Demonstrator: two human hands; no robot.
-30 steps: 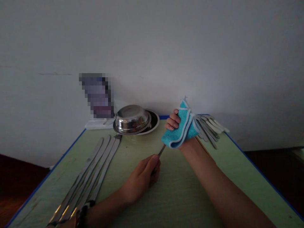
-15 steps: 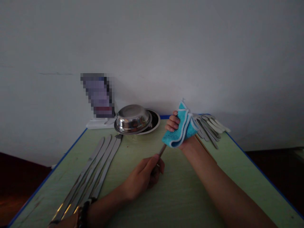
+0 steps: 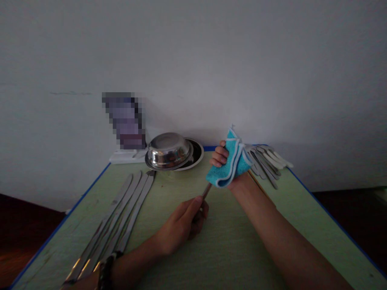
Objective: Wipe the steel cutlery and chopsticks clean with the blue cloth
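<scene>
My left hand [image 3: 184, 223] is closed round the lower end of a thin metal utensil [image 3: 207, 191], whose upper part disappears under a cloth, so its kind is hidden. A folded turquoise cloth [image 3: 228, 165] with white edging is gripped in my right hand [image 3: 220, 156], fingers wrapped round it and the covered part of the utensil. Both hands are held above the middle of the table. Left of my left hand lie several long metal knives [image 3: 121, 217] side by side, their near ends partly behind my forearm.
An upturned steel bowl [image 3: 169, 151] rests on a dark oval dish [image 3: 197, 155] at the back. Left of it, a blurred-out device [image 3: 125, 121] leans on a white stand [image 3: 127, 157]. Several pieces of cutlery [image 3: 266, 163] lie at the back right. Blue edging rims the green table [image 3: 169, 270].
</scene>
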